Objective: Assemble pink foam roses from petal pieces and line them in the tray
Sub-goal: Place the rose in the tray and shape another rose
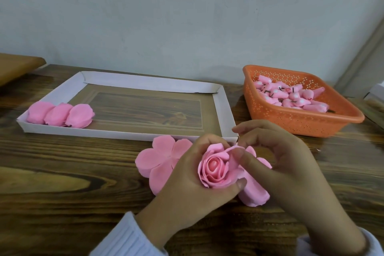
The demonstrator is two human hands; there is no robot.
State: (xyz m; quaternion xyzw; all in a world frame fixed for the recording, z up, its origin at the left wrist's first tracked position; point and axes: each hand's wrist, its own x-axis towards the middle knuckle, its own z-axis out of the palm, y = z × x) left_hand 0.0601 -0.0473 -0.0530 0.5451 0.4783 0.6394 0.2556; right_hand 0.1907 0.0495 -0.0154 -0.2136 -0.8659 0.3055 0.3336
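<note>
From my feed: left hand (pixel 187 181) comes in from bottom centre, white ribbed sleeve (pixel 126 237) at the wrist, back of the hand toward the camera, palm turned right. It's cupped round the rose (pixel 214 167), fingers curled over the far side, thumb (pixel 239 185) pressed against the near lower edge, so a closed wrap grip, rose held upright with the spiral centre facing up at me. Right hand (pixel 288 164) enters from bottom right, wrist bent, arched above the rose's right side. Its forefinger (pixel 239 155) lies on the outer petal at the top right of the rose, pressing it in; the other fingers are loosely curled and lifted, one reaching toward the tray corner. I can't tell whether the right thumb is pinching that petal from behind, it's hidden. The rose sits just above the wooden table (pixel 62 183), near the front right corner of the tray (pixel 224 110). Under and beside the hands are flat petal pieces: one flower-shaped stack (pixel 158 160) to the left, partly covered by the left hand, another stack (pixel 255 193) under the right hand. The tray is white card, low walls, with three finished roses (pixel 60 114) lying on their sides in a row, touching, at the front left corner. The orange perforated basket (pixel 301 118) sits right of the tray, apart from it, holding a heap of pink buds (pixel 291 95).
</note>
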